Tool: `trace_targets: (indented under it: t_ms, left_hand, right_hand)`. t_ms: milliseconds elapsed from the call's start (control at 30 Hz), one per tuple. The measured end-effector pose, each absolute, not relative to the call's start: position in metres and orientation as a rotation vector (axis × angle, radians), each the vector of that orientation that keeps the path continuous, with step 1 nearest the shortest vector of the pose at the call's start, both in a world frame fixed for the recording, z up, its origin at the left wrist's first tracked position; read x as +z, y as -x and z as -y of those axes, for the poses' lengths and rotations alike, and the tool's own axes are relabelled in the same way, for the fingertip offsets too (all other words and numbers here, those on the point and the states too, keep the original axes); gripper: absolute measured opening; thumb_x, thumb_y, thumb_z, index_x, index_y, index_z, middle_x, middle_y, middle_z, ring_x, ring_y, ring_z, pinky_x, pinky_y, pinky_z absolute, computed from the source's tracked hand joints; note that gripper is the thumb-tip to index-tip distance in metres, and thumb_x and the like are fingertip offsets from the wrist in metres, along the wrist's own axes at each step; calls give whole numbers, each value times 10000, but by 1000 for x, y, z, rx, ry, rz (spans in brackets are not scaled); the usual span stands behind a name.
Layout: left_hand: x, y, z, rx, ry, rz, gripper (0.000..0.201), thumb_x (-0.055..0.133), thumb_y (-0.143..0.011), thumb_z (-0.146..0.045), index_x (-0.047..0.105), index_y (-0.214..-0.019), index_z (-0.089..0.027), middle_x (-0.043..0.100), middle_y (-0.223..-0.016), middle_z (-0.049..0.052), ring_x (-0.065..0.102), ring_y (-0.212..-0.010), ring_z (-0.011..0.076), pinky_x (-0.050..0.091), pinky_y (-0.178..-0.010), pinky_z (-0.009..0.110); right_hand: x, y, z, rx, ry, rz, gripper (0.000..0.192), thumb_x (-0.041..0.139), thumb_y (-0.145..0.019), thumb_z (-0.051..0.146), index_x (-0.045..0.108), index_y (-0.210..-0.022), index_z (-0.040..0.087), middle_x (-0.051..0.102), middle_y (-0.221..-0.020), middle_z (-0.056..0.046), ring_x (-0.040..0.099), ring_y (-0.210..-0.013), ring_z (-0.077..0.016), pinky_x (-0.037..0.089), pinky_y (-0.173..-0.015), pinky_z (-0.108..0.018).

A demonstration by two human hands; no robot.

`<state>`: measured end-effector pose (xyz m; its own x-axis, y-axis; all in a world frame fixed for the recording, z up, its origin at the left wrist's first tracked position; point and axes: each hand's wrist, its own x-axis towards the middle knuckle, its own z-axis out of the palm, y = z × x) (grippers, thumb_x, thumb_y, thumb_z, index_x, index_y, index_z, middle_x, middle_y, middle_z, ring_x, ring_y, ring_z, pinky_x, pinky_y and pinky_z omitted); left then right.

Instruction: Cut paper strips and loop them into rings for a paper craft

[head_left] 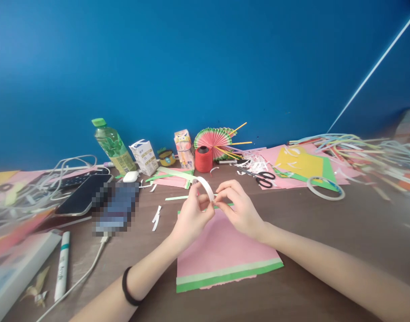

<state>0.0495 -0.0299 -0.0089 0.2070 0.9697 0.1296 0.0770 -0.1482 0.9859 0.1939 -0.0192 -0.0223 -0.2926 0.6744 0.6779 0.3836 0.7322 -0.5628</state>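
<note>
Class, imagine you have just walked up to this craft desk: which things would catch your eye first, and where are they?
First, the left hand and right hand meet mid-desk, both pinching a white tape roll above a pink sheet edged in green. Behind them, by the blue wall, stand a red thread spool and a watermelon paper fan. A green-capped bottle stands further left.

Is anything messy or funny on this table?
Yes. White paper scraps lie loose on the table, and a tangle of thin strips sprawls at the far right. The pink sheet under both hands has a ragged near edge below its green band.
</note>
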Motion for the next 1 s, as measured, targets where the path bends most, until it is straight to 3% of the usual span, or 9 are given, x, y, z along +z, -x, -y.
trace_targets:
  t_ms: [367,767,1000]
  left_hand:
    - [-9,-48,30,1089,-1498,-917,398,474,-777,-193,328,-1148,-206,600,-755,-16,490,-638,87,357,-618,218]
    - [-12,-40,18,1098,-1282,-784,475,545,-749,-223,325,-1170,-212,616,-811,3,541,-763,114,409,-740,275]
    - [-16,-41,17,1091,-1348,-755,500,530,-756,-187,293,-1196,-206,598,-808,6,526,-723,98,400,-685,236]
  right_hand:
    - [-23,-193,22,365,812,1896,105,448,-820,129,510,-776,203,477,-828,-35,499,-806,-161,420,-722,-315]
    - [-26,-189,23,285,851,1944,97,475,-808,137,521,-770,214,557,-841,-44,511,-864,-193,397,-756,-360]
    - [-28,-190,22,256,820,1938,88,489,-803,131,506,-804,217,598,-833,-35,524,-879,-194,383,-764,-360]
